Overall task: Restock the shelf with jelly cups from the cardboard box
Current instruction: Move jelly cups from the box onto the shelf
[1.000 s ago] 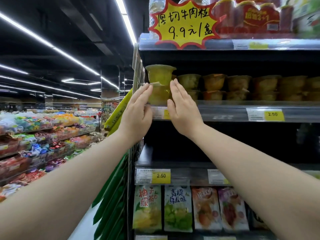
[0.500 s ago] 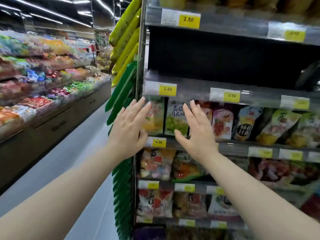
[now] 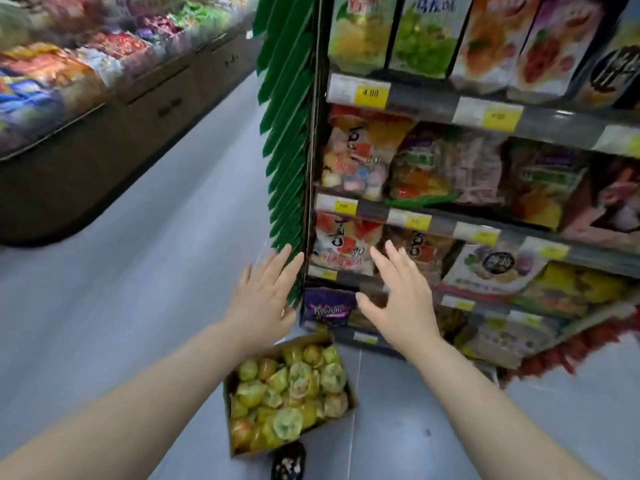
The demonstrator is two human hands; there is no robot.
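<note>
both hands, left hand (image 3: 261, 303) and right hand (image 3: 403, 299), were spread and empty above the cardboard box (image 3: 348, 386), apparently poised to gather more jelly cups (image 3: 291, 386).

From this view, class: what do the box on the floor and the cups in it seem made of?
Cardboard box: matt brown card, thin folded walls. Jelly cups: probably clear plastic with glossy film lids, as coloured filling shows through; blur leaves this open.

cardboard box (image 3: 352, 398) corner behind forearm (image 3: 173, 382), price tags (image 3: 414, 221) unreadable
</note>
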